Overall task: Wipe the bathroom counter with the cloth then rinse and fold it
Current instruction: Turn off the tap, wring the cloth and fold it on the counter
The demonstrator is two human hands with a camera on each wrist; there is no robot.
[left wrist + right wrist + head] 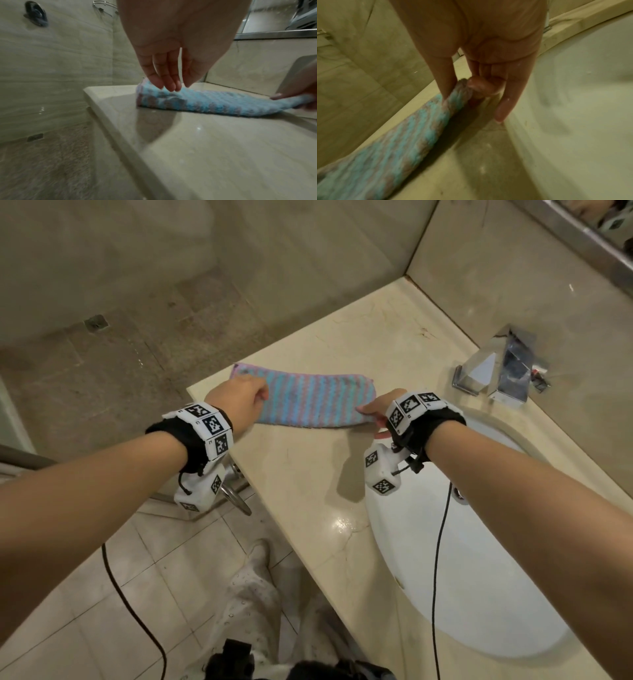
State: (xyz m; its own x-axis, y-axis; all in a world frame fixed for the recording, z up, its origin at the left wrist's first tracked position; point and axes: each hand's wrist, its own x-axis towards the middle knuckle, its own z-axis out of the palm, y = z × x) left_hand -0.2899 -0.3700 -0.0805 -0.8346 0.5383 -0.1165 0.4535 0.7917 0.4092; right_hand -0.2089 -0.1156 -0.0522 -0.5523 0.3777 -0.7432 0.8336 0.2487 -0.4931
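A blue-and-pink striped cloth (308, 398) lies folded into a long strip on the beige stone counter (308, 491), left of the sink. My left hand (239, 398) is over the strip's left end. In the left wrist view my left hand (178, 86) has straight fingers pointing down, tips touching the top of the cloth (214, 104). My right hand (375, 412) is at the near right corner. The right wrist view shows my right hand (460, 92) pinching the cloth (385, 155) between thumb and forefinger, that corner slightly raised off the counter (471, 169).
A white oval basin (479, 577) is sunk into the counter at my right, with a chrome faucet (503, 368) behind it. The counter's left edge (109, 121) drops to a tiled floor with a drain (96, 322). Black cables hang from both wrists.
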